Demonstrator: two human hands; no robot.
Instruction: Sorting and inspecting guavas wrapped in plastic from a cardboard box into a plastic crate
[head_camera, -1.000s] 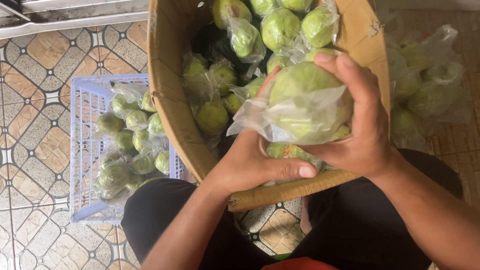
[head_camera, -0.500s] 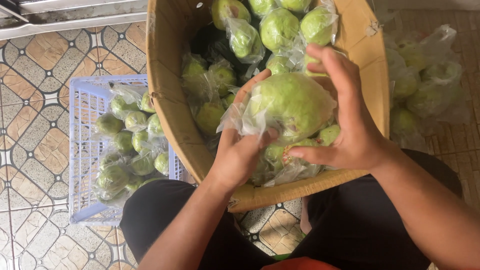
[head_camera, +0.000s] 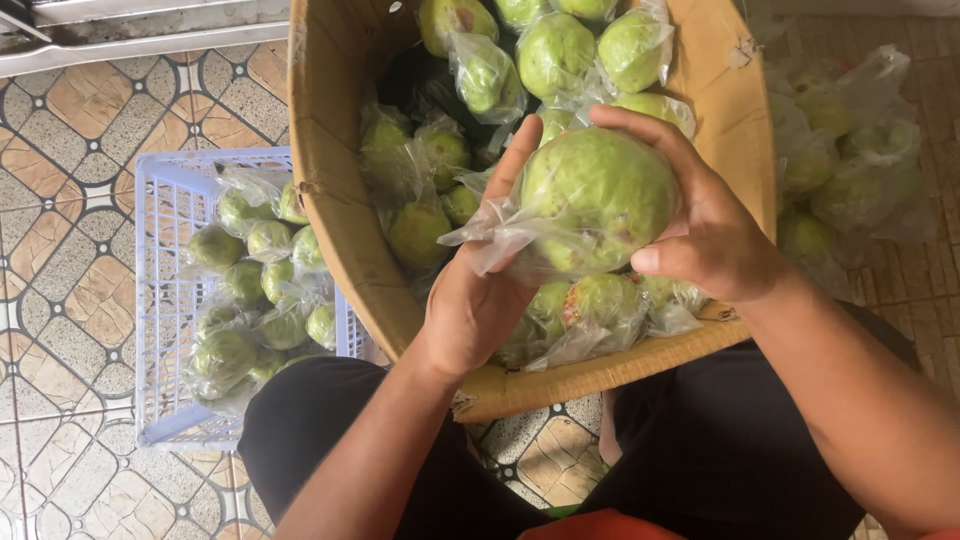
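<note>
Head view: bagged guava (head_camera: 598, 195) roughly upright

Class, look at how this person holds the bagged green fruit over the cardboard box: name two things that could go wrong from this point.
1. The loose plastic bag is pinched by the left hand; it might slip or tear.
2. The fruit rests mainly in the right hand; if that grip loosens, it could drop onto the bagged fruit in the cardboard box and bruise.

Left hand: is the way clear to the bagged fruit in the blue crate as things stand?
Probably yes, once freed. The blue crate sits open-topped on the left hand's side, nothing covering its bagged fruit. But that hand, with the right hand, now grips a large bagged green fruit over the cardboard box.
</note>
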